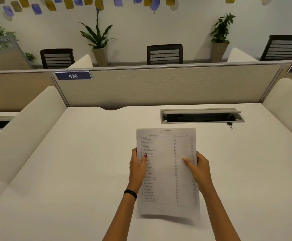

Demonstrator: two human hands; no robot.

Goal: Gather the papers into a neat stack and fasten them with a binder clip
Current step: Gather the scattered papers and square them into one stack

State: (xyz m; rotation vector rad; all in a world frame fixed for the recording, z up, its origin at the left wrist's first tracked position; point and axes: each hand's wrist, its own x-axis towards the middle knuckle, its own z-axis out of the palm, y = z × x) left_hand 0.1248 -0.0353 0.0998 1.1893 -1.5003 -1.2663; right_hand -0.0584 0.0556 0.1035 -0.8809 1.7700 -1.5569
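Both arms are reaching forward over the desk (75,171), holding the papers (167,173) lifted above it. The left hand (138,166) is gripping their left edge, the right hand (198,168) their right edge, thumbs on top. The clip (230,125) is lying far right, beside the cable tray (202,116).

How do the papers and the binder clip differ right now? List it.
The papers are held above the desk by the left hand and right hand; the binder clip lies untouched on it. The papers are large and pale, the clip small and dark. The papers are near; the clip sits far right by the cable tray.
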